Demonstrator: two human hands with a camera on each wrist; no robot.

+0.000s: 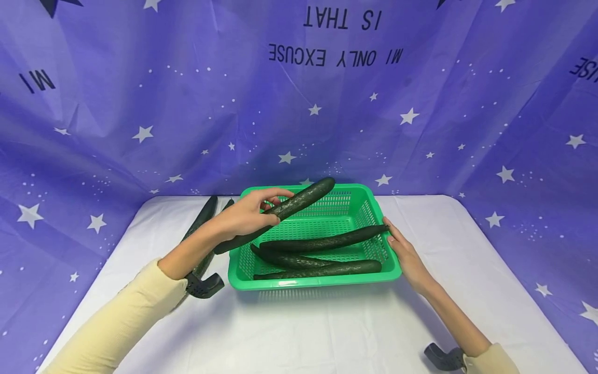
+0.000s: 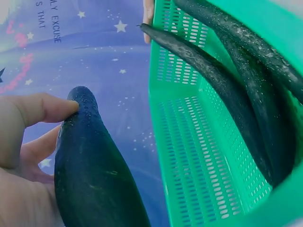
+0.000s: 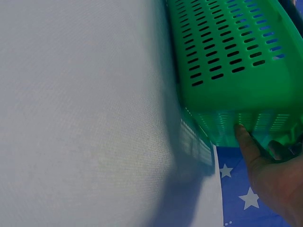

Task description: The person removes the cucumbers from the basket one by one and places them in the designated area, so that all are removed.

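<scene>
My left hand (image 1: 247, 214) grips a long dark green cucumber (image 1: 306, 199) above the left part of a green plastic basket (image 1: 313, 283). The left wrist view shows the thumb pressed near one end of this cucumber (image 2: 94, 161). Inside the basket lie three more cucumbers; one (image 1: 327, 242) leans with its tip on the right rim, while another (image 1: 341, 268) lies along the near side. At the basket's right end is my right hand (image 1: 411, 262), its fingers touching the outer wall. The right wrist view has an extended finger (image 3: 248, 142) against the slotted wall (image 3: 222, 42).
To the basket's left, partly behind the left forearm, cucumbers (image 1: 203, 215) lie on the white tablecloth (image 1: 299, 332). A purple cloth with stars (image 1: 261, 119) hangs behind and on both sides. Each wrist carries a dark camera mount (image 1: 205, 285).
</scene>
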